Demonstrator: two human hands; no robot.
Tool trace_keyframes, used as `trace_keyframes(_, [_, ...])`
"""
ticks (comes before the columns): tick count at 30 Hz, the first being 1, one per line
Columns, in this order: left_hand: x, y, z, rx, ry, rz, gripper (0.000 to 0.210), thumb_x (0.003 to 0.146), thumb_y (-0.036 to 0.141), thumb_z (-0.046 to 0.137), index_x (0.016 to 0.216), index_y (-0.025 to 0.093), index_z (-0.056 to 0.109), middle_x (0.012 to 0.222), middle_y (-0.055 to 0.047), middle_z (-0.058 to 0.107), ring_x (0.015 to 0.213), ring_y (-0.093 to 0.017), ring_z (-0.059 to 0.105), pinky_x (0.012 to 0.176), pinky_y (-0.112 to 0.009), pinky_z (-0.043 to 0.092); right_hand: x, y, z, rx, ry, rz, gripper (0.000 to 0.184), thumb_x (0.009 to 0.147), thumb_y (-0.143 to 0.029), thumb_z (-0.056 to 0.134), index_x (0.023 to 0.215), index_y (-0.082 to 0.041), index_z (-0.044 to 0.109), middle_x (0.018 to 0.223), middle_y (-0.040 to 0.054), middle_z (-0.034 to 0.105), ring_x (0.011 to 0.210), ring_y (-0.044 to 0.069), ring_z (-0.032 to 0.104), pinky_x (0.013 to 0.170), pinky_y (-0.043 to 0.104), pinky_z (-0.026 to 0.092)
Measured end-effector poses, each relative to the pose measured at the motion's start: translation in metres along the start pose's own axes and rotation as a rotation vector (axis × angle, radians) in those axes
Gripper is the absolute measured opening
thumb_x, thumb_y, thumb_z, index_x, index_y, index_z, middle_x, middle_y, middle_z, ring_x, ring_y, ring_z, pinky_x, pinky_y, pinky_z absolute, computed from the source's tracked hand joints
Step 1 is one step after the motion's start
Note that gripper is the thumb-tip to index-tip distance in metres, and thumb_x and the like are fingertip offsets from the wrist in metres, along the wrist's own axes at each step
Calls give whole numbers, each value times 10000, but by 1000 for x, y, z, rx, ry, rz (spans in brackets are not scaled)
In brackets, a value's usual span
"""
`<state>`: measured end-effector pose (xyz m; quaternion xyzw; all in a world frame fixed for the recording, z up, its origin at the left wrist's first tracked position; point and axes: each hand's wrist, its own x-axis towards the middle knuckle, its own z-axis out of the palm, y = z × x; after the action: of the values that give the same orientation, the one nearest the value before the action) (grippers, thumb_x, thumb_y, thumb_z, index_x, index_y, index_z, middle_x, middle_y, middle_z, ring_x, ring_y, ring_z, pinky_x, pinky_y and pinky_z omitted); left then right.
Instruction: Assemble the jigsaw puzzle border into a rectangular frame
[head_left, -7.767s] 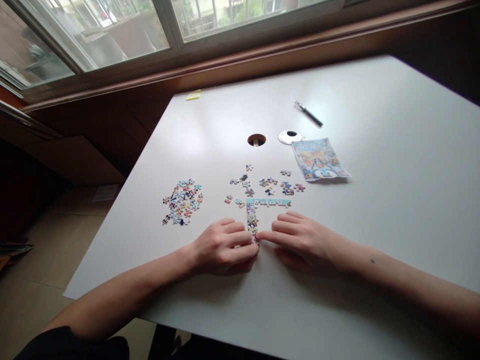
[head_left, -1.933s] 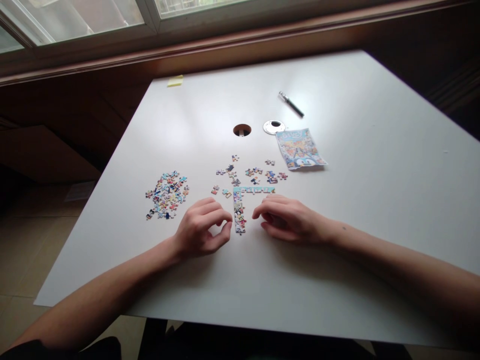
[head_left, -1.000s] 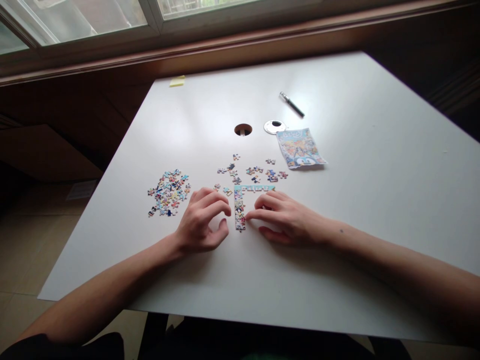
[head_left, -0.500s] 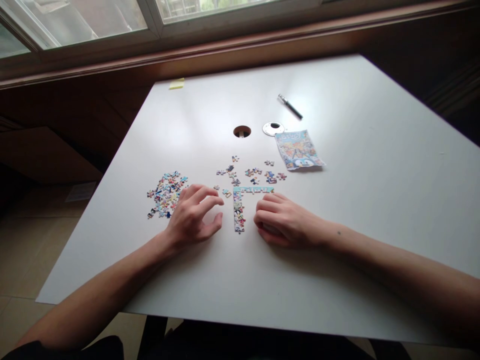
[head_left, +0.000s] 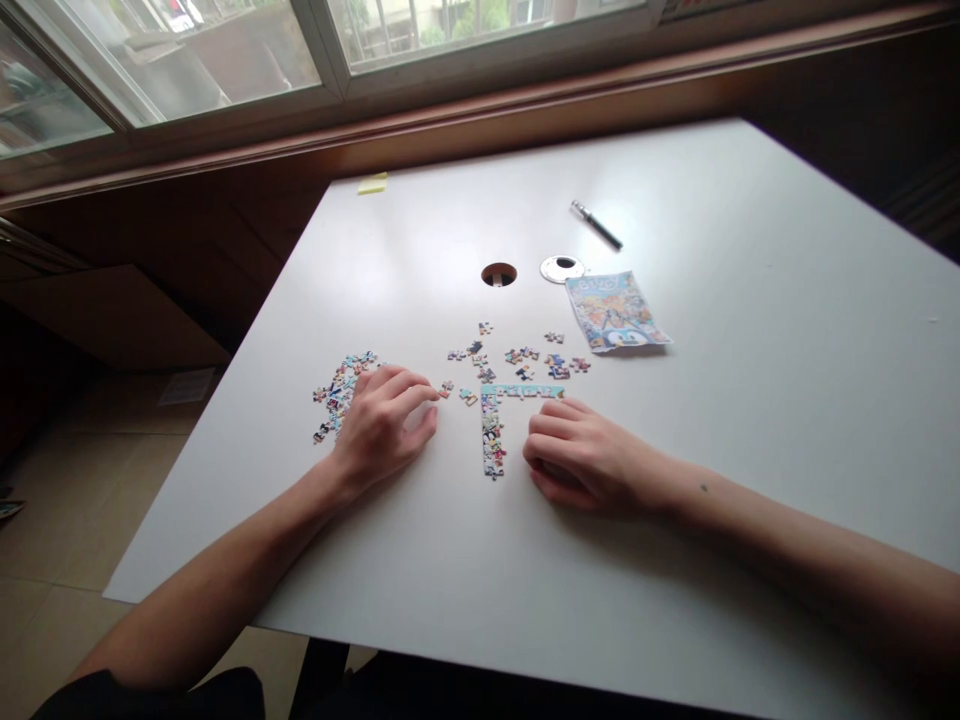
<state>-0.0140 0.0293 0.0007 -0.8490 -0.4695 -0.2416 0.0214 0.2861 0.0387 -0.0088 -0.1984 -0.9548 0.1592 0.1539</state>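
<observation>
Joined jigsaw pieces form an L-shaped puzzle corner (head_left: 492, 432) on the table, with a light blue strip along its top. My left hand (head_left: 386, 420) is left of it, thumb and fingers apart. Its index fingertip is close to a loose puzzle piece (head_left: 446, 389); whether they touch I cannot tell. Part of the piece pile (head_left: 345, 385) is hidden behind this hand. Just right of the puzzle corner, my right hand (head_left: 574, 455) rests on the table with its fingers curled in. Nothing shows in it.
Several loose pieces (head_left: 556, 366) lie beyond the puzzle corner. A printed picture sheet (head_left: 619, 312) lies to the right, near a round metal cover (head_left: 562, 269), a cable hole (head_left: 499, 275) and a pen (head_left: 597, 226). A yellow sticky note (head_left: 373, 183) is at the far edge.
The view has shifted, so the table things appear slightly lower and to the right. My left hand has drawn slightly away from the puzzle corner, its thumb and index closer together. My right hand stays put.
</observation>
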Motion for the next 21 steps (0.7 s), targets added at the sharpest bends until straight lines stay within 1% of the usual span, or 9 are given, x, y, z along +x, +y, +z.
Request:
trace_keyframes(5, [0,0,2,13,1,18,108,887,144,651,927,230,701,1002,-13,749,1019,-229,614,949,-404,417,1,0,0,7,0,4,127,932,-221,515,807,-204,508,814,45,561,789,186,395,753,337,347])
trace_keyframes(9, [1,3,5,17,13,0,68,888,162,655,903,223,682,1021,-20,741,1032,-240,603,958,-409,426,0,0,0,4,-4,-3,156,931,-226,517,778,-203,496,820,46,561,794,186,398,766,341,353])
trace_keyframes(11, [2,5,6,20,1,10,75,891,181,659,947,224,686,1071,-28,735,1072,-250,595,976,-421,426,0,0,0,-3,0,-11,177,933,-227,517,759,-202,495,823,48,566,798,186,399,775,344,357])
trace_keyframes(14, [3,8,8,27,-26,15,140,899,193,655,1032,222,690,1128,-42,723,1101,-256,587,986,-428,430,0,0,0,-7,13,-19,192,933,-218,519,742,-198,506,820,47,572,803,183,401,785,344,361])
trace_keyframes(21, [6,11,14,31,11,4,137,889,152,637,1011,205,668,1070,-56,719,1042,-249,598,964,-427,453,-2,0,2,-8,33,-25,194,937,-214,517,745,-195,530,810,48,571,793,182,397,774,346,356])
